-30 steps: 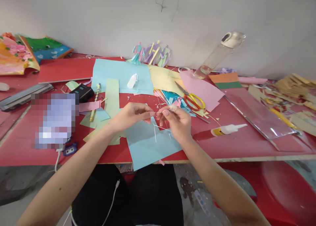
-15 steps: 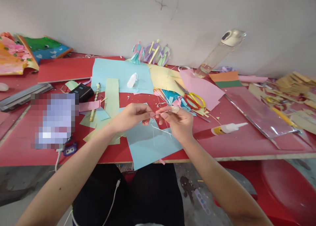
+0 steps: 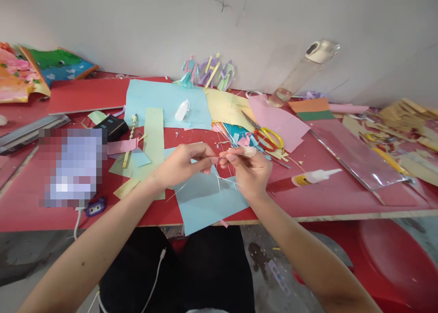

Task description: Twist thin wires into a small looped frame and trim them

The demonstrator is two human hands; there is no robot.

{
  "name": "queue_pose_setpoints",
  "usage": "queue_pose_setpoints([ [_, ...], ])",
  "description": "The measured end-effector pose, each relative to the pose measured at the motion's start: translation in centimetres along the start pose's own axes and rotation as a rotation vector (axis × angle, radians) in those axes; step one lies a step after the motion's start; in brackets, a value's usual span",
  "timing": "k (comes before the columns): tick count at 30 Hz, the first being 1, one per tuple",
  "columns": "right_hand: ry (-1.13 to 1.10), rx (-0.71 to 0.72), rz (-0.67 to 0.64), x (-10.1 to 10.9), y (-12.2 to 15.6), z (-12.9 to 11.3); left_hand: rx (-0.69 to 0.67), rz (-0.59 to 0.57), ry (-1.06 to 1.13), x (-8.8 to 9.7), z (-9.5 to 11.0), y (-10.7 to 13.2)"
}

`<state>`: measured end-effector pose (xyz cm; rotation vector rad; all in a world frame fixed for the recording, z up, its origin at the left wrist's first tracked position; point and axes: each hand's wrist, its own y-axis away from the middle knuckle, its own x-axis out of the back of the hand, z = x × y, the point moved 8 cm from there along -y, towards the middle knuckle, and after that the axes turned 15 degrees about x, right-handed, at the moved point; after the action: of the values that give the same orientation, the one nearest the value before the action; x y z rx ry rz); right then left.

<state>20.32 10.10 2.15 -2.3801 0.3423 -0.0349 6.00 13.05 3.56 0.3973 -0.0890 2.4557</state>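
My left hand point(image 3: 188, 164) and my right hand point(image 3: 252, 170) meet fingertip to fingertip above a light blue paper sheet point(image 3: 212, 208). Both pinch thin, pale, wire-like strands point(image 3: 227, 179). Several of these fine strands fan out below the fingers over the sheet, and the exact pinch point is too small to make out. A whitish wrap, perhaps a bandage point(image 3: 249, 152), covers a finger of my right hand. Beyond that hand lie open scissors point(image 3: 268, 137) with red and yellow handles. A glue bottle point(image 3: 308, 178) with a long white nozzle lies to its right.
Paper strips and sheets point(image 3: 153, 135) cover much of the red table point(image 3: 147, 217). A phone-like blurred object point(image 3: 77, 167) stands at the left. Three paper dolls point(image 3: 208, 71) and a tilted clear bottle point(image 3: 294, 78) lean at the wall. A white cable point(image 3: 155, 274) crosses my lap.
My right hand has shifted slightly right, and the strands below the fingers have swung and spread, with one now reaching out to the left. Both hands keep their pinch.
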Motion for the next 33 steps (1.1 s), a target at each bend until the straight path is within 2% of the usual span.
queue_pose_setpoints([
  [4,-0.023,0.022,0.021,0.0,0.0,-0.1,-0.007,0.031,-0.055,-0.2,0.4,0.1],
  [8,-0.017,-0.02,-0.007,0.0,0.0,0.4,-0.001,0.047,-0.07,0.0,0.3,0.1],
  [15,-0.253,-0.05,-0.077,-0.5,-0.1,0.8,0.034,0.024,-0.043,0.1,-0.1,0.1],
  [22,-0.202,-0.066,-0.024,0.0,-0.2,1.1,0.047,0.039,-0.014,0.4,-0.2,0.1],
  [33,-0.278,-0.082,-0.072,-0.4,-0.4,1.2,0.06,0.046,-0.047,0.5,-0.1,0.1],
])
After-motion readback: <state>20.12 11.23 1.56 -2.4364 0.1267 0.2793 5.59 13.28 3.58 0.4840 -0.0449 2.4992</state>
